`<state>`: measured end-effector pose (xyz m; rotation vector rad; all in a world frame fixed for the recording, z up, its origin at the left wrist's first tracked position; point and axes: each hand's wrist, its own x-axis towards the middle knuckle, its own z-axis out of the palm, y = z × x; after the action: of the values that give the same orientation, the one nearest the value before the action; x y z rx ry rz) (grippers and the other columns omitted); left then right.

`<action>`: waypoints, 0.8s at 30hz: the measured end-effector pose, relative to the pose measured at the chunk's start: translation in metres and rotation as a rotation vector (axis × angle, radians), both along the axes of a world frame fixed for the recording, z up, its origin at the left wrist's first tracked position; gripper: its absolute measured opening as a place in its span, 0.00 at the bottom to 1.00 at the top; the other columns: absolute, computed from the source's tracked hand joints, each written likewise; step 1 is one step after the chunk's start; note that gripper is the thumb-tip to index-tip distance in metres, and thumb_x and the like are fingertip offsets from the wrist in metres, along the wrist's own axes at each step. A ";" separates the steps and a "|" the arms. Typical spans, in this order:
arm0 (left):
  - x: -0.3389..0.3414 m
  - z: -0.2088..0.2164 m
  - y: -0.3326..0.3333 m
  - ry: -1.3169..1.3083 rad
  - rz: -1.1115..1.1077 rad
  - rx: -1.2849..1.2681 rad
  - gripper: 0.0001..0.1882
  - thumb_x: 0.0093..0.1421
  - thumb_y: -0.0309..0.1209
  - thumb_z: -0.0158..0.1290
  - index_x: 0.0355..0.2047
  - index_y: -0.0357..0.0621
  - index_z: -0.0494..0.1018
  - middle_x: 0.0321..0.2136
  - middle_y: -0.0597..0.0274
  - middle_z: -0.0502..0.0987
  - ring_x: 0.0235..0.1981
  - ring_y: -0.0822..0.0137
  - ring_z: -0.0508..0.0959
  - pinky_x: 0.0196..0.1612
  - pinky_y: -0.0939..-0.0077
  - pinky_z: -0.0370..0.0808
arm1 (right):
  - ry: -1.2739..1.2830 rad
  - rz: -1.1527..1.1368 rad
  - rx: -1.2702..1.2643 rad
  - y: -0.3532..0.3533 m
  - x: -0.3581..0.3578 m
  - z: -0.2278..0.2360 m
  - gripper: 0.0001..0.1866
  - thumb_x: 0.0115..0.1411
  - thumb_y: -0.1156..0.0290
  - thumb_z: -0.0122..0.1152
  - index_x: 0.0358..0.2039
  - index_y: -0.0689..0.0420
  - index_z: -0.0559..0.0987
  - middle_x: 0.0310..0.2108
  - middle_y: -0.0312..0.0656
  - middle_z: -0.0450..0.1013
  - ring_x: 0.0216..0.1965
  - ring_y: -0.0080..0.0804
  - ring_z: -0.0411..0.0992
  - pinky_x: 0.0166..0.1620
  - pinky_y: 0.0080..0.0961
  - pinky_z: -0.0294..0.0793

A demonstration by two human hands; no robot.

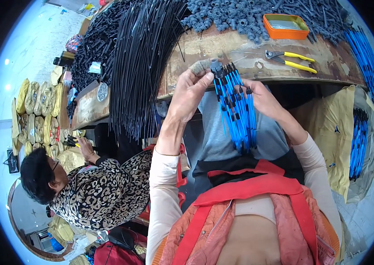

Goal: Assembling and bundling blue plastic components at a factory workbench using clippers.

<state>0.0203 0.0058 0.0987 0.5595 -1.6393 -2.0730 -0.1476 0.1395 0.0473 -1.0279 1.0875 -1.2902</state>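
My left hand is closed, its thumb and a finger wrapped in beige covering pinching a small grey plastic fitting at the top end of a bundle. That bundle is of thin blue rods with black collars and dark tips, hanging over my lap in front of the table edge. My right hand is curled round its right side, fingers partly hidden behind the rods. Whether the fitting sits on one rod's tip I cannot tell.
Pliers with yellow handles and an orange tin lie on the worn wooden table. Grey fittings and black rods are heaped behind. More blue rods lie right. A co-worker sits left.
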 end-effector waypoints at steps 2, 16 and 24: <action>0.001 -0.001 0.000 -0.004 0.011 0.023 0.19 0.65 0.25 0.50 0.55 0.34 0.68 0.47 0.57 0.77 0.48 0.68 0.76 0.56 0.70 0.69 | -0.024 -0.031 -0.022 0.002 0.007 -0.002 0.15 0.65 0.64 0.53 0.44 0.62 0.75 0.33 0.32 0.76 0.34 0.15 0.73 0.41 0.16 0.73; 0.002 -0.003 0.003 0.100 -0.065 0.086 0.18 0.64 0.25 0.51 0.54 0.35 0.69 0.49 0.60 0.75 0.51 0.70 0.72 0.58 0.71 0.64 | -0.131 0.004 0.019 0.008 0.010 -0.006 0.12 0.71 0.67 0.44 0.44 0.61 0.73 0.28 0.35 0.75 0.28 0.19 0.75 0.35 0.19 0.76; 0.007 -0.007 -0.013 0.188 -0.197 0.179 0.24 0.60 0.28 0.56 0.56 0.31 0.66 0.48 0.56 0.75 0.52 0.65 0.73 0.59 0.70 0.65 | -0.163 0.104 -0.046 0.008 0.009 0.008 0.10 0.67 0.71 0.48 0.45 0.61 0.72 0.32 0.36 0.76 0.32 0.22 0.76 0.39 0.21 0.78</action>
<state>0.0269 -0.0070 0.0913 0.2572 -1.4615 -2.3516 -0.1390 0.1474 0.0551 -0.9820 0.8738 -1.2963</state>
